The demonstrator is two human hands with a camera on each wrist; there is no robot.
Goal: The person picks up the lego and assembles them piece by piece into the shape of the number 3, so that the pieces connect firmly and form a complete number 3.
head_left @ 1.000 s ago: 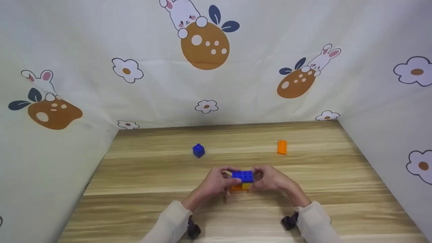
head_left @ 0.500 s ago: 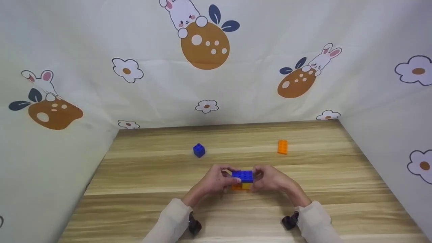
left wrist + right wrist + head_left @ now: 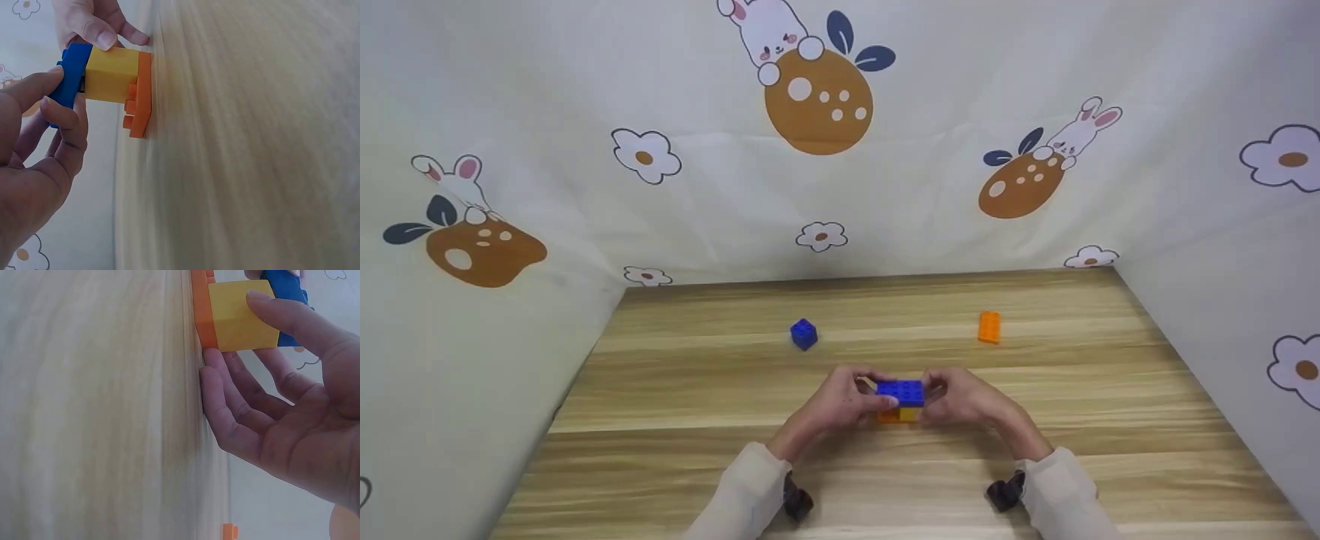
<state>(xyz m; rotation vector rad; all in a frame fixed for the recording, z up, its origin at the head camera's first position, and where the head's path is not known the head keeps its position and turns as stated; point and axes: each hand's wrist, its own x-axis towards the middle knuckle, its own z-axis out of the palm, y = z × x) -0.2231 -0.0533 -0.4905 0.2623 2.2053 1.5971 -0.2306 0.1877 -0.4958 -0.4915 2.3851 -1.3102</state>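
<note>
A small stack of toy building bricks stands at the middle front of the table. Its base is an orange plate with studs showing, flat on the wood. On one end of that sits a yellow brick, and a blue plate lies on top, overhanging the yellow on the left. My left hand pinches the blue plate by its overhanging end between thumb and fingers. From the other side my right hand holds the yellow brick, thumb on its near face; its lower fingers hang close to the tabletop.
Farther back on the wooden table lie a blue brick, left of centre, and an orange plate, to the right. Patterned cloth encloses the back and both sides.
A lower finger of my left hand, hanging below the stack earlier, is now drawn up. The stack and my right hand look the same.
</note>
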